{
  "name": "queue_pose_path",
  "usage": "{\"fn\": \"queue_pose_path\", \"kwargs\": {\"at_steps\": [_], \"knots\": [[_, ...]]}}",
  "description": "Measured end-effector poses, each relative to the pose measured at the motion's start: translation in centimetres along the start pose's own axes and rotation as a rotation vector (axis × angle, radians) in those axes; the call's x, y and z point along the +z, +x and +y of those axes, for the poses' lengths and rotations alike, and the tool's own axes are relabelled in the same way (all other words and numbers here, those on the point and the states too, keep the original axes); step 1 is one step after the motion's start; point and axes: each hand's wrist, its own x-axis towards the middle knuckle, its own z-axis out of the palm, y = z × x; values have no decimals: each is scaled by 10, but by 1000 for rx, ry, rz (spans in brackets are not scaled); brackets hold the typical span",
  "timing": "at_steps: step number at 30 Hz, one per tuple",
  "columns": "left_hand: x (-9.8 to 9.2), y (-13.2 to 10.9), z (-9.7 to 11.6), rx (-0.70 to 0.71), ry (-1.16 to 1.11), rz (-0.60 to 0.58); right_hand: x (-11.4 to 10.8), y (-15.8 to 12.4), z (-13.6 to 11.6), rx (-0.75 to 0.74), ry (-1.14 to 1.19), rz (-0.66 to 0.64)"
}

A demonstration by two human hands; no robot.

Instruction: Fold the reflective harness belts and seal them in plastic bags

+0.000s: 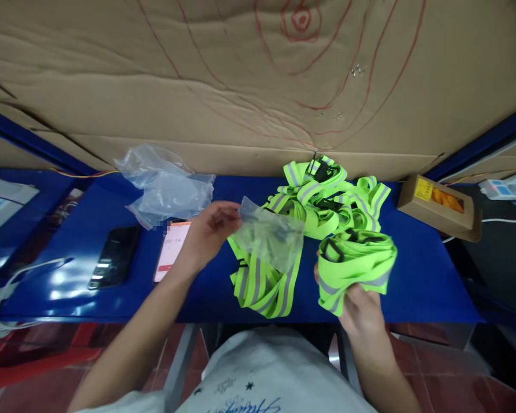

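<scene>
My left hand [212, 226] is closed on the edge of a clear plastic bag [279, 235], which hangs partly over a neon-green strap bundle [262, 287] on the table. In my right hand [363, 307] is a folded reflective strap [355, 264], neon green with grey stripes and some black parts. The fingers wrap round it from below, partly hidden behind the folds. Behind both hands lies a loose heap of similar reflective straps [322, 195] with black buckles.
More clear plastic bags [167, 186] lie piled at the back left. A lit phone [172, 249] and a dark phone [115, 255] rest on the blue table [425, 275]. At the right stands a cardboard box [438, 203]. A cardboard wall [223, 103] closes off the back.
</scene>
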Motion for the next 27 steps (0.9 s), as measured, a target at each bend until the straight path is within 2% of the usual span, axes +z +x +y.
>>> {"fn": "queue_pose_path", "kwargs": {"at_steps": [3,6,9,12,16,20,23,27], "knots": [[27,-38,33,48,-84,-182,0,-22,-22,-30,40,128],[56,-65,51,136,17,-394,1,-39,-34,-21,52,221],[82,-68,41,171,47,-526,1,-35,-27,33,21,252],[96,-58,22,73,-43,-517,-2,-12,-1,71,-16,232],[95,-51,8,15,-3,-450,-7,20,41,98,20,245],[79,-56,8,-22,79,-395,-11,29,72,120,16,308],[70,-64,8,-54,59,-361,-13,25,68,93,39,307],[66,-75,12,-79,-80,-337,-24,21,31,94,105,154]]}}
